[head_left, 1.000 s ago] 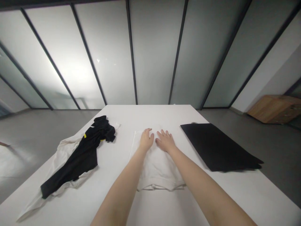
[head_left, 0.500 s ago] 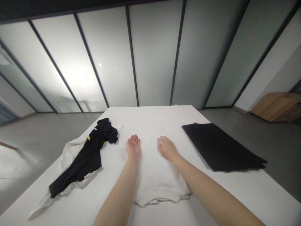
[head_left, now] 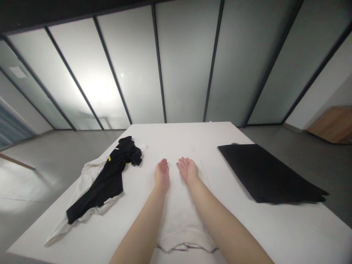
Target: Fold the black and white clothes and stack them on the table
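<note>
A white folded garment (head_left: 183, 216) lies flat in front of me, its layered edge nearest my body. My left hand (head_left: 161, 176) rests along the garment's left side near its far end, palm turned up, fingers out and holding nothing. On the far right part of the cloth is my right hand (head_left: 188, 170), also palm up with the fingers stretched out and nothing in it. Both forearms cover the garment's sides. White cloth on white table makes its far edge hard to make out.
Crumpled black clothing (head_left: 110, 183) with yellow marks lies over white clothing (head_left: 89, 170) on the left. Black flat boards (head_left: 269, 172) are stacked at the right of the white table (head_left: 178, 137). Frosted glass panels (head_left: 184, 62) stand beyond.
My right hand has moved left, closer to my left hand, and turned from palm down to palm up. The view has shifted slightly left.
</note>
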`<action>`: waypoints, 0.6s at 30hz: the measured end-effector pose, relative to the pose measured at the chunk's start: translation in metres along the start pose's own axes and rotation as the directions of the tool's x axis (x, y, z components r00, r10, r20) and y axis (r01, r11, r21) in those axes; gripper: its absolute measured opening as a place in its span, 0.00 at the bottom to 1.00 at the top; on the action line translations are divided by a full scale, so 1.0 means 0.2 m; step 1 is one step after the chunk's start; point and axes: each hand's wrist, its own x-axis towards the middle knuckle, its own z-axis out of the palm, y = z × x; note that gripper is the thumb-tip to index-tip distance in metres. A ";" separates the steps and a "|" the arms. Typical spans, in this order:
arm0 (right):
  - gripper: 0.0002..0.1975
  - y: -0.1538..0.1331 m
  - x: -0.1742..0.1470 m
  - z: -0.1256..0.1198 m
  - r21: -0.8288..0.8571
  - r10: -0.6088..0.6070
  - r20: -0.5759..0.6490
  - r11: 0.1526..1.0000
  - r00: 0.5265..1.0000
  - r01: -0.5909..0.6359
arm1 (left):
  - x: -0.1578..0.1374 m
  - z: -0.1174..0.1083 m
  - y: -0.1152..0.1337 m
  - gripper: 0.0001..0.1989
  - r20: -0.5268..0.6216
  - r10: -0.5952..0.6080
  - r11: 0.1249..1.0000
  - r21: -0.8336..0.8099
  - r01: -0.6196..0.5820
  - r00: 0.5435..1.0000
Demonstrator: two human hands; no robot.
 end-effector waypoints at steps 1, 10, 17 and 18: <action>0.35 0.02 0.00 0.01 0.041 0.012 -0.001 0.999 1.000 -0.012 | 0.00 0.00 -0.01 0.28 -0.004 0.004 0.999 0.039 -0.004 1.000; 0.43 0.07 0.01 -0.01 0.150 0.004 0.014 0.989 1.000 -0.006 | 0.18 0.19 -0.02 0.32 0.025 -0.119 0.971 0.211 0.111 0.993; 0.36 0.07 0.04 -0.07 -0.090 -0.034 -0.100 0.996 0.994 0.025 | 0.15 0.26 -0.07 0.28 0.010 -0.006 0.978 0.208 0.004 1.000; 0.35 0.07 0.04 -0.09 -0.144 -0.048 -0.129 0.989 0.991 0.029 | 0.15 0.25 -0.07 0.27 0.003 0.035 0.976 0.215 -0.035 0.999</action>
